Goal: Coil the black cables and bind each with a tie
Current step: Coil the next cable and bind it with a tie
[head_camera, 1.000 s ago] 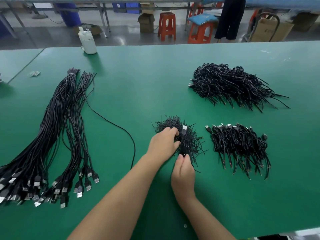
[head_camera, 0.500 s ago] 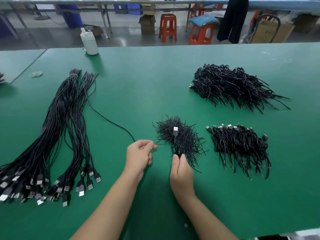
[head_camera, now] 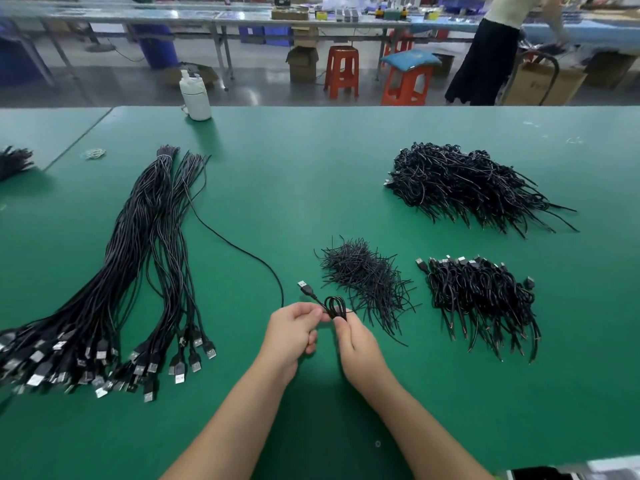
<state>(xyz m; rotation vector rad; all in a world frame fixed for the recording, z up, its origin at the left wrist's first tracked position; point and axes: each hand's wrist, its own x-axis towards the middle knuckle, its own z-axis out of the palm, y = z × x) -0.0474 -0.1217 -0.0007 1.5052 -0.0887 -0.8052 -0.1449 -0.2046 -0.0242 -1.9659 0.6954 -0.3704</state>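
Note:
Both hands meet over the green table [head_camera: 311,174]. My left hand [head_camera: 294,330] and my right hand [head_camera: 358,341] pinch a black cable [head_camera: 335,306] that forms small loops between them. Its USB plug [head_camera: 304,287] sticks up to the left, and its long tail [head_camera: 239,249] trails back to the straight cable bundles [head_camera: 138,258] on the left. A heap of black ties [head_camera: 363,278] lies just beyond my right hand. Whether a tie is between my fingers cannot be seen.
Coiled, bound cables lie in a small pile [head_camera: 481,296] at the right and a larger pile [head_camera: 464,185] behind it. A white bottle [head_camera: 195,95] stands at the far edge. Orange stools [head_camera: 343,71] and a standing person [head_camera: 491,53] are beyond the table.
My left hand left the tie heap, drew back toward me and joined my right hand. The cable, held upright by my right hand before, now shows loops between both hands.

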